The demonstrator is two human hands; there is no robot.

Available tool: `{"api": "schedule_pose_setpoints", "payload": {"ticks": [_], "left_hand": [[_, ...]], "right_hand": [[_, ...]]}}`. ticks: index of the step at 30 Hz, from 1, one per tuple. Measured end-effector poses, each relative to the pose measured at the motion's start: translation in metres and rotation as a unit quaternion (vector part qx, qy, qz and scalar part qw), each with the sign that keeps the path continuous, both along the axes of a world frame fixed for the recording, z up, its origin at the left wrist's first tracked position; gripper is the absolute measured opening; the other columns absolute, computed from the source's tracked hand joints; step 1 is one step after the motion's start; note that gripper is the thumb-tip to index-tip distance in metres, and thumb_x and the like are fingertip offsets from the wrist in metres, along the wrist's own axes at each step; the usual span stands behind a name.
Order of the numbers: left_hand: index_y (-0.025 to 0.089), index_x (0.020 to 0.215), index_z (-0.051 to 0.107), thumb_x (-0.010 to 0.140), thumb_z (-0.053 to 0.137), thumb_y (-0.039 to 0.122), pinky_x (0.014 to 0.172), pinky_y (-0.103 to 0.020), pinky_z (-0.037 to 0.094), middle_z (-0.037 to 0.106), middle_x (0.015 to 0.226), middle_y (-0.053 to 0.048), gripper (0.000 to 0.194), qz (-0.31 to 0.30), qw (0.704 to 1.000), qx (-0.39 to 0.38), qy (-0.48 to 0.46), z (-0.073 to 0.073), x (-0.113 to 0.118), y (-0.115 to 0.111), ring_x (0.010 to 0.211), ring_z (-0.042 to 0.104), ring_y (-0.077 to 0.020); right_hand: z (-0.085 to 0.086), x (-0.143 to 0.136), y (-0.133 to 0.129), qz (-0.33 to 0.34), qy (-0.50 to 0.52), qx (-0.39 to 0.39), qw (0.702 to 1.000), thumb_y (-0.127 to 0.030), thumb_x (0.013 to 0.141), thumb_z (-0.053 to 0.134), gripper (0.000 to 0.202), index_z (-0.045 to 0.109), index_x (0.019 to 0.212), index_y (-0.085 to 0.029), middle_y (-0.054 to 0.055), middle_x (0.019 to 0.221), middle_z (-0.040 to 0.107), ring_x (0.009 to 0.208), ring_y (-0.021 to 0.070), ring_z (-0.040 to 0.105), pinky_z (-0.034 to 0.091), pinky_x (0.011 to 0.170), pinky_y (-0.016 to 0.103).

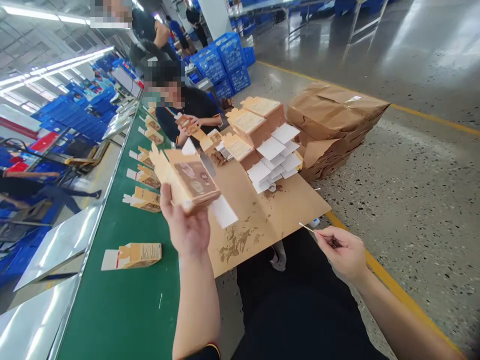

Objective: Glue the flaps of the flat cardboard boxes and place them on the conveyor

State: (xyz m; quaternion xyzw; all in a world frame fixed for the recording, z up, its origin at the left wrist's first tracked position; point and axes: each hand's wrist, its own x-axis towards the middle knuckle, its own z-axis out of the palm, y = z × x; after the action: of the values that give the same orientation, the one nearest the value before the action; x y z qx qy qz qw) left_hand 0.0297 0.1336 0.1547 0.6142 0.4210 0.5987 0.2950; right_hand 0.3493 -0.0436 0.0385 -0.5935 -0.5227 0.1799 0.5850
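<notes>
My left hand grips an open-flapped cardboard box from below, raised between the green surface and the cardboard sheet. The box is tan and brown with printed pictures, and a white flap hangs at its right. My right hand pinches a thin cotton swab, its white tip pointing left, just past the near edge of the cardboard sheet. On that sheet stands a stack of similar boxes with white flaps sticking out. Dark wet-looking stains mark the sheet near my left forearm.
Several boxes lie spaced along the green conveyor belt at left. A co-worker handles a box across the sheet. Brown paper-wrapped bundles stand at right, blue crates behind. A small bottle cap lies by the stack.
</notes>
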Motion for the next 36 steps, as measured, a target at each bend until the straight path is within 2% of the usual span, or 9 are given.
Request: {"api": "schedule_pose_setpoints", "payload": {"ticks": [2,5,7,9,12,15,27,31,36], "left_hand": [[0.053,0.165,0.048,0.095,0.08,0.065,0.114,-0.055,0.064,0.06,0.172,-0.007,0.078,0.001,0.992,-0.095,-0.078,-0.046,-0.008,-0.03,0.155,0.064,-0.0339],[0.031,0.141,0.069,0.081,0.095,0.057,0.114,-0.055,0.062,0.076,0.148,-0.016,0.071,-0.009,0.956,-0.244,-0.165,-0.104,-0.008,-0.054,0.137,0.075,-0.0356],[0.024,0.126,0.072,0.073,0.101,0.053,0.116,-0.056,0.06,0.079,0.137,-0.018,0.068,-0.006,0.937,-0.29,-0.196,-0.129,-0.007,-0.062,0.131,0.078,-0.0358],[0.024,0.123,0.07,0.068,0.107,0.049,0.118,-0.054,0.059,0.078,0.136,-0.015,0.071,0.021,0.935,-0.286,-0.207,-0.142,-0.007,-0.065,0.132,0.076,-0.0337],[0.028,0.125,0.064,0.065,0.111,0.044,0.117,-0.048,0.06,0.075,0.138,-0.011,0.078,0.047,0.939,-0.278,-0.195,-0.145,-0.009,-0.069,0.133,0.075,-0.0294],[0.03,0.126,0.058,0.065,0.112,0.043,0.112,-0.045,0.062,0.074,0.137,-0.01,0.082,0.023,0.941,-0.293,-0.165,-0.141,-0.012,-0.072,0.131,0.076,-0.0283],[0.03,0.123,0.048,0.064,0.11,0.05,0.11,-0.049,0.064,0.071,0.134,-0.01,0.088,0.002,0.946,-0.304,-0.117,-0.133,-0.012,-0.075,0.13,0.077,-0.0319],[0.03,0.13,0.045,0.066,0.109,0.051,0.11,-0.047,0.063,0.069,0.136,-0.011,0.093,0.007,0.96,-0.267,-0.082,-0.136,-0.007,-0.079,0.129,0.076,-0.0307],[0.029,0.132,0.042,0.07,0.104,0.041,0.113,-0.049,0.062,0.067,0.137,-0.013,0.089,0.067,0.971,-0.229,0.021,-0.14,0.003,-0.094,0.132,0.074,-0.0314]], "right_hand": [[0.002,-0.015,0.01,0.037,-0.012,0.002,0.999,-0.029,0.105,0.073,0.021,0.08,0.086,-0.025,0.0,0.066,0.068,0.052,0.0157,0.06,0.051,0.05,0.029],[-0.002,-0.046,0.029,0.117,-0.041,0.013,0.992,-0.021,0.105,0.071,0.018,0.078,0.088,-0.023,-0.001,0.066,0.067,0.054,0.0131,0.058,0.047,0.053,0.026],[-0.012,-0.068,0.042,0.173,-0.071,0.017,0.982,-0.02,0.105,0.068,0.022,0.074,0.085,-0.023,-0.002,0.065,0.062,0.055,0.0125,0.055,0.046,0.056,0.026],[-0.026,-0.084,0.052,0.208,-0.107,0.013,0.972,-0.018,0.106,0.063,0.028,0.067,0.078,-0.023,-0.002,0.064,0.058,0.056,0.0128,0.052,0.045,0.059,0.026],[-0.043,-0.095,0.06,0.219,-0.16,0.001,0.963,-0.016,0.105,0.058,0.032,0.059,0.074,-0.023,-0.001,0.064,0.056,0.059,0.0141,0.05,0.043,0.061,0.027],[-0.052,-0.095,0.063,0.215,-0.199,-0.005,0.956,-0.015,0.106,0.055,0.033,0.057,0.073,-0.023,0.0,0.066,0.057,0.061,0.0152,0.051,0.042,0.064,0.028],[-0.058,-0.106,0.056,0.283,-0.279,-0.034,0.917,-0.012,0.106,0.056,0.028,0.062,0.08,-0.021,0.004,0.075,0.066,0.069,0.0174,0.057,0.042,0.07,0.03],[-0.05,-0.106,0.048,0.287,-0.234,-0.011,0.929,-0.013,0.108,0.055,0.03,0.064,0.08,-0.022,0.002,0.072,0.064,0.066,0.0161,0.057,0.045,0.068,0.029],[-0.036,-0.079,0.03,0.207,-0.16,0.001,0.965,-0.016,0.109,0.063,0.028,0.069,0.082,-0.023,-0.001,0.066,0.061,0.058,0.0134,0.053,0.046,0.062,0.027]]}}
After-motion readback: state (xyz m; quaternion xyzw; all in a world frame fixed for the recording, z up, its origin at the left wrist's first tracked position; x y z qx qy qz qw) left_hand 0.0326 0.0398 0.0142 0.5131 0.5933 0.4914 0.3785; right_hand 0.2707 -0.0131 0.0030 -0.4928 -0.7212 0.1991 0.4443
